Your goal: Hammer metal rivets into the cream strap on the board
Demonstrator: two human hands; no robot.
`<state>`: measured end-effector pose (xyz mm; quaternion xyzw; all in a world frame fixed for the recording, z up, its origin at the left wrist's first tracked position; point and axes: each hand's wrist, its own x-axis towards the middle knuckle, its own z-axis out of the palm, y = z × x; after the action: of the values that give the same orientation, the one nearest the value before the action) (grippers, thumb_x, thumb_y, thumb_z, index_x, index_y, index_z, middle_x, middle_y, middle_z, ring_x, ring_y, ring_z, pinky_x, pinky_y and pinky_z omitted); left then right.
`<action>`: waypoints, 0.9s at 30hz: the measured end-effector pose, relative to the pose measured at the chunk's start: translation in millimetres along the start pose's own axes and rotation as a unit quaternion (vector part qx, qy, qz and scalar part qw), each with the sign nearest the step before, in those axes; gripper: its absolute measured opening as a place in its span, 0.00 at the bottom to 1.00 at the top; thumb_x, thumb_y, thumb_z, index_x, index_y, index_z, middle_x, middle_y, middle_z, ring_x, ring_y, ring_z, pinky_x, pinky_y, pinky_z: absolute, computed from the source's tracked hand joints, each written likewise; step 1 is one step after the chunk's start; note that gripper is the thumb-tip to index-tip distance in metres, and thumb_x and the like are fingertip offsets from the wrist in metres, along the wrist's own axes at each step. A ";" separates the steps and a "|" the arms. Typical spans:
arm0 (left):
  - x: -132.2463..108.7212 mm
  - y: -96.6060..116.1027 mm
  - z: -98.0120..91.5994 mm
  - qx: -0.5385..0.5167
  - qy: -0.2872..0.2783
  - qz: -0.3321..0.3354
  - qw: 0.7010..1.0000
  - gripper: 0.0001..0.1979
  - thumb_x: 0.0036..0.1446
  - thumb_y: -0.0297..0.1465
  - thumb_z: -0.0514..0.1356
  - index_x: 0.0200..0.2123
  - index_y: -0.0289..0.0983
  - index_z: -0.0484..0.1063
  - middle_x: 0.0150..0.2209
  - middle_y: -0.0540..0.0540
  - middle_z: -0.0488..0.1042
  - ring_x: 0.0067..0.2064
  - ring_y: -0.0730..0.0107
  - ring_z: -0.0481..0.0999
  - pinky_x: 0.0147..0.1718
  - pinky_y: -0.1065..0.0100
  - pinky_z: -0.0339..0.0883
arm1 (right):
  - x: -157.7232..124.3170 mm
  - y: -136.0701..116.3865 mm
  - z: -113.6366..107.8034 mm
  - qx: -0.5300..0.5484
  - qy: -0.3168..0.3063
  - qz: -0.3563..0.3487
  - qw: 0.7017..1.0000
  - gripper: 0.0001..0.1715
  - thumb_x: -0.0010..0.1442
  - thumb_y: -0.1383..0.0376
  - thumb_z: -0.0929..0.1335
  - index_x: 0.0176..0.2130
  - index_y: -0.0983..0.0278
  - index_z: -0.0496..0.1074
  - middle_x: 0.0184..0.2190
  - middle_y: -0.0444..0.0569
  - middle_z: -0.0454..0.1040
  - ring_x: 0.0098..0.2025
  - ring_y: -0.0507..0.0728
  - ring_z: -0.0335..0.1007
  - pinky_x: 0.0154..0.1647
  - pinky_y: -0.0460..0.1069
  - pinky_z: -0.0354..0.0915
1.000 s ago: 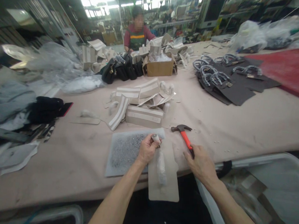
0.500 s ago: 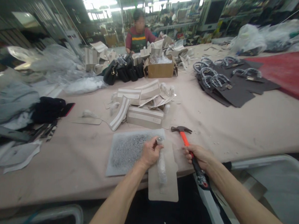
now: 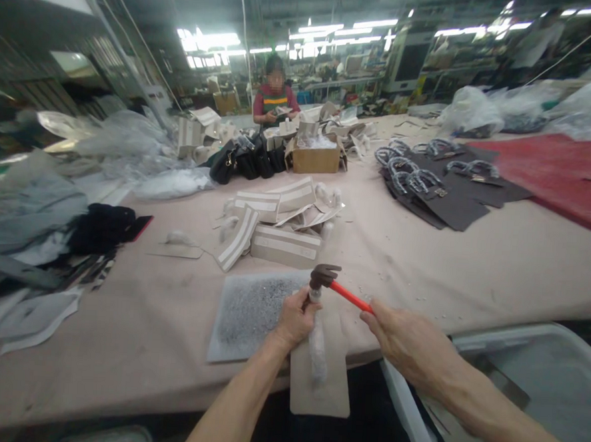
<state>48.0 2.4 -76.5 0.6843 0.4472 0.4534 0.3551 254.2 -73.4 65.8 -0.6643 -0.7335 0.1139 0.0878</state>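
My left hand (image 3: pixel 295 318) grips a small upright cylindrical tool (image 3: pixel 314 294) over the end of a wrapped handle (image 3: pixel 318 346) lying on a beige flat panel (image 3: pixel 320 376). My right hand (image 3: pixel 399 334) holds the orange grip of a hammer (image 3: pixel 339 287), whose dark head rests on top of the small tool. The panel overlaps a grey speckled pad (image 3: pixel 250 311) at the near table edge.
Beige striped bag pieces (image 3: pixel 280 223) lie just beyond the pad. Dark panels with handles (image 3: pixel 428 186) and a red sheet (image 3: pixel 563 171) sit right. A cardboard box (image 3: pixel 314 155), black bags and a person stand far back. Dark cloth (image 3: pixel 99 226) lies left; a grey bin (image 3: pixel 516 374) sits right.
My right hand took the hammer off the table, lifted it and swung its head leftward onto the tool in my left hand. The left hand stayed put.
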 end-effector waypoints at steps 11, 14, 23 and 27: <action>-0.4 -0.8 0.3 0.009 -0.010 -0.006 1.000 0.10 0.54 0.27 0.61 0.40 0.39 0.76 0.26 0.51 0.71 0.28 0.68 0.68 0.31 0.69 0.60 | -7.9 0.8 23.9 0.027 0.018 -0.012 0.999 0.20 0.69 0.55 0.56 0.30 0.59 0.61 0.17 0.45 0.66 0.17 0.53 0.56 0.23 0.50 0.42; -0.1 -1.1 0.9 -0.005 -0.009 -0.008 1.000 0.12 0.53 0.26 0.61 0.42 0.40 0.77 0.27 0.51 0.71 0.28 0.68 0.67 0.32 0.70 0.59 | -3.7 17.3 35.1 -0.005 -0.063 0.020 0.998 0.16 0.70 0.57 0.58 0.34 0.60 0.65 0.23 0.47 0.72 0.22 0.55 0.63 0.25 0.50 0.42; 1.5 2.4 -1.2 -0.027 -0.006 -0.013 1.000 0.06 0.53 0.27 0.62 0.36 0.38 0.75 0.28 0.50 0.72 0.30 0.68 0.69 0.32 0.70 0.62 | 39.2 50.0 84.7 0.006 -0.063 0.125 0.990 0.18 0.70 0.61 0.56 0.42 0.67 0.70 0.37 0.56 0.75 0.37 0.59 0.71 0.35 0.50 0.59; 2.7 0.6 1.0 -0.059 0.003 -0.031 0.998 0.06 0.53 0.29 0.64 0.36 0.37 0.75 0.29 0.50 0.74 0.31 0.68 0.71 0.33 0.70 0.64 | 35.5 24.7 101.2 -0.011 0.076 -0.006 0.997 0.20 0.64 0.68 0.62 0.55 0.70 0.66 0.50 0.62 0.69 0.50 0.63 0.67 0.49 0.55 0.64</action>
<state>49.6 4.6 -75.5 0.6472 0.4414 0.4696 0.4072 245.7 -41.0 -39.1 -0.6676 -0.7299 0.0543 0.1366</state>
